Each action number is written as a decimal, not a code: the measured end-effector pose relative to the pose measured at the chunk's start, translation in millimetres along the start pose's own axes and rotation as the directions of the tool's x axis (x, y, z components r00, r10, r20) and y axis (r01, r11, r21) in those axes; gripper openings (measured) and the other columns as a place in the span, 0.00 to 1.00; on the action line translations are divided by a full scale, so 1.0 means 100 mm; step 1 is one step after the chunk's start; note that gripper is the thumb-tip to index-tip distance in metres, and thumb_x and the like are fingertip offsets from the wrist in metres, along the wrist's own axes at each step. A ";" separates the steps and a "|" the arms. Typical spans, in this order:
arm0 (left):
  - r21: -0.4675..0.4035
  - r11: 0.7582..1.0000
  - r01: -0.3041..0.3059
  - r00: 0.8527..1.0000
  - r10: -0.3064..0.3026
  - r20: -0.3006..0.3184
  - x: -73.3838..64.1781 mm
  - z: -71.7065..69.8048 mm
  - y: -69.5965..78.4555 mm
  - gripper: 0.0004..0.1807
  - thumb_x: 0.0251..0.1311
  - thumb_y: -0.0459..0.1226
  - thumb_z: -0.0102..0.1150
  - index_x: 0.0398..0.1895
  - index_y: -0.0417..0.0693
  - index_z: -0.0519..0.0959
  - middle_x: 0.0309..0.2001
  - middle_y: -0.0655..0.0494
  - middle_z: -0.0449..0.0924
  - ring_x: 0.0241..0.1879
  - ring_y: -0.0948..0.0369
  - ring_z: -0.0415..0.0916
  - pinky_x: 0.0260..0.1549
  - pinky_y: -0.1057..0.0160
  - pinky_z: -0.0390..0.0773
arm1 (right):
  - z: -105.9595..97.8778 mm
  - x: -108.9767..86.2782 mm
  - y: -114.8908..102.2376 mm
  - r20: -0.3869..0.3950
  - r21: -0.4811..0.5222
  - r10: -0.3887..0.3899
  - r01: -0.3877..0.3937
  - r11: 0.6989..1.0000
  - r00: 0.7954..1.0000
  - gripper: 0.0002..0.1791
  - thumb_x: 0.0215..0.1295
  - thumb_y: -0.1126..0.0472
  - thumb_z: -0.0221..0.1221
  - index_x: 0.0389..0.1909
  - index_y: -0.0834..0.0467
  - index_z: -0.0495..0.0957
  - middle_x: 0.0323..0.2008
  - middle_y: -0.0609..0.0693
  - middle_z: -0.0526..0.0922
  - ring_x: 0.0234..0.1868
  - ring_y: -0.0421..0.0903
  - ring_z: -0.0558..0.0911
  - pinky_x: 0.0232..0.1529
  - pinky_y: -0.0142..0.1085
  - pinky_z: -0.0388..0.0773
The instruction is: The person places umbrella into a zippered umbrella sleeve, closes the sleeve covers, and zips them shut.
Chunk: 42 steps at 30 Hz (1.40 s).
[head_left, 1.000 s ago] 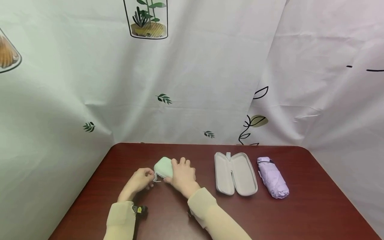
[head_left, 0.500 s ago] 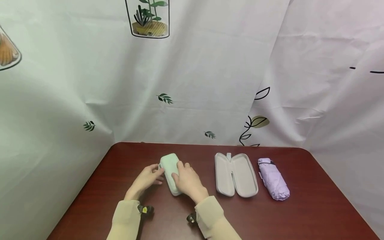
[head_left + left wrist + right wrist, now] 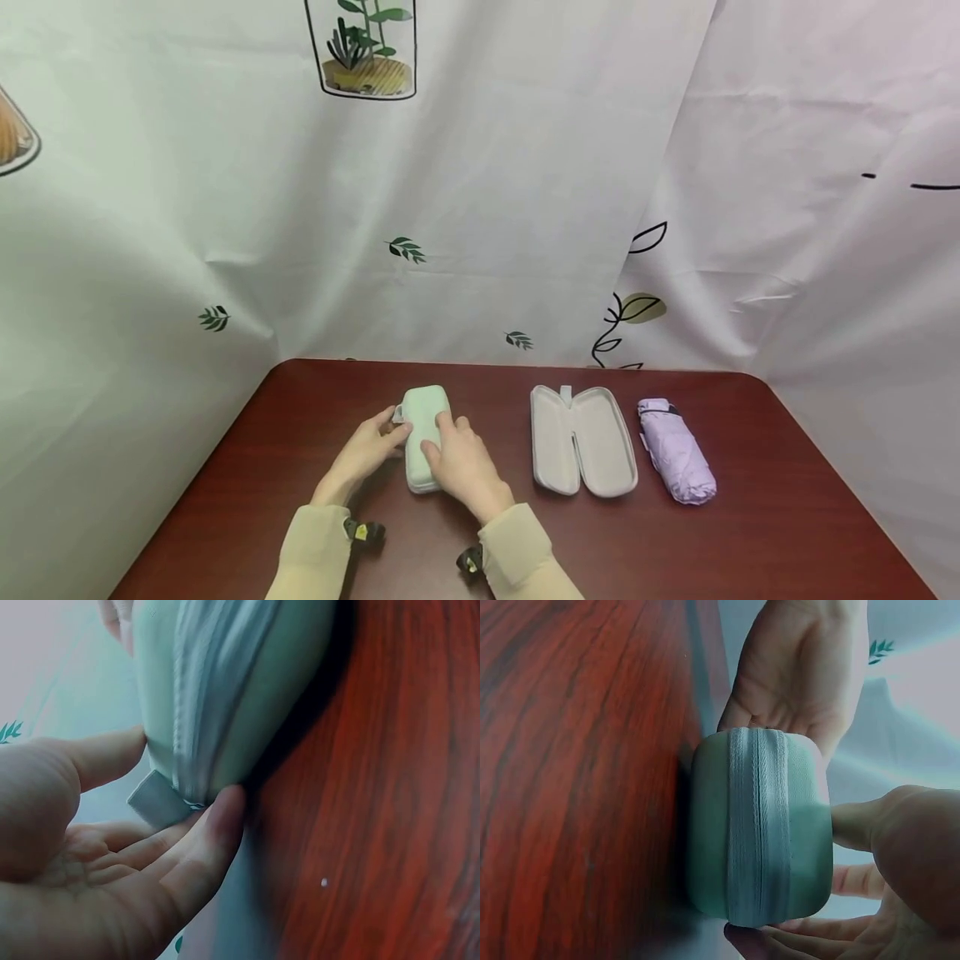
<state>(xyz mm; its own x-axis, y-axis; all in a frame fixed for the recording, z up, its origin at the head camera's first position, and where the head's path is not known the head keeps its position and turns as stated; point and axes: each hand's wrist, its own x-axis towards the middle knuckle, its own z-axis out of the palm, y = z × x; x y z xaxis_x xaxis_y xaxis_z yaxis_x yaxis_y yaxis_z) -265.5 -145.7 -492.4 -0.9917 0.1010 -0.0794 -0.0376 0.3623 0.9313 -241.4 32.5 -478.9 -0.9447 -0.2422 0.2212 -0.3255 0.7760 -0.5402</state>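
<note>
A mint-green zippered case [image 3: 424, 437] lies lengthwise on the table, between both hands in the head view. My left hand [image 3: 365, 457] holds its left side, near a small grey tab [image 3: 159, 799] at the end of the zipper. In the left wrist view, the thumb meets one face of the case and a fingertip the opposite side. From the right, my right hand [image 3: 467, 464] grips the case, thumb on its upper face and fingers around the side. Across the end of the case in the right wrist view runs its closed grey zipper [image 3: 757, 825].
Right of the hands, a pale grey case [image 3: 583, 442] lies open with both halves facing up. Beside it rests a folded lilac umbrella [image 3: 677, 451]. The dark red wooden table [image 3: 712, 550] ends at a printed white curtain [image 3: 480, 167].
The green case has turned from a slanted, foreshortened pose to lying lengthwise. My left fingers have moved from a cord at its corner to its left side; the right hand has shifted slightly nearer.
</note>
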 end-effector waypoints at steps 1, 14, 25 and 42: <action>0.004 1.000 -0.003 1.000 0.003 -0.004 0.00 0.00 0.00 0.39 0.69 0.42 0.56 0.73 0.30 0.52 0.53 0.39 0.77 0.44 0.53 0.81 0.46 0.52 0.79 | 0.00 0.00 -0.01 0.000 -0.002 0.000 0.000 1.000 1.000 0.20 0.68 0.53 0.59 0.55 0.61 0.71 0.39 0.59 0.74 0.27 0.52 0.79 0.28 0.43 0.76; 0.089 0.996 0.003 1.000 -0.003 0.006 0.02 0.04 0.01 0.36 0.72 0.44 0.51 0.75 0.36 0.51 0.62 0.37 0.71 0.60 0.48 0.71 0.56 0.47 0.71 | 0.03 -0.03 -0.07 -0.016 -0.035 -0.019 0.019 0.999 1.000 0.23 0.68 0.52 0.59 0.54 0.64 0.70 0.39 0.62 0.74 0.27 0.54 0.80 0.27 0.43 0.77; 0.099 0.995 0.018 0.999 -0.021 0.025 0.04 0.05 0.04 0.35 0.74 0.45 0.46 0.76 0.40 0.50 0.63 0.39 0.70 0.63 0.48 0.66 0.61 0.43 0.62 | 0.01 -0.04 -0.06 -0.019 -0.030 -0.055 0.055 0.998 0.998 0.21 0.66 0.53 0.61 0.50 0.64 0.69 0.36 0.61 0.73 0.24 0.52 0.78 0.23 0.42 0.75; 0.362 0.932 -0.013 0.995 0.046 -0.083 -0.12 -0.15 0.16 0.33 0.73 0.46 0.47 0.74 0.38 0.57 0.64 0.34 0.68 0.62 0.39 0.67 0.56 0.39 0.67 | -0.46 -0.04 0.04 0.046 0.052 -0.004 0.001 0.999 0.999 0.22 0.67 0.50 0.59 0.57 0.57 0.75 0.47 0.55 0.79 0.45 0.54 0.80 0.45 0.50 0.75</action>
<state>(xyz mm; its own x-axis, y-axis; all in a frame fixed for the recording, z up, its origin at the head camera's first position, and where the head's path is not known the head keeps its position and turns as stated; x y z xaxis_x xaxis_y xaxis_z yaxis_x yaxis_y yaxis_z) -256.5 -154.5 -471.1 -0.9992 0.0400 -0.0064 0.0222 0.6717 0.7405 -237.4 63.2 -444.2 -0.9443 -0.2717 0.1855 -0.3284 0.7441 -0.5817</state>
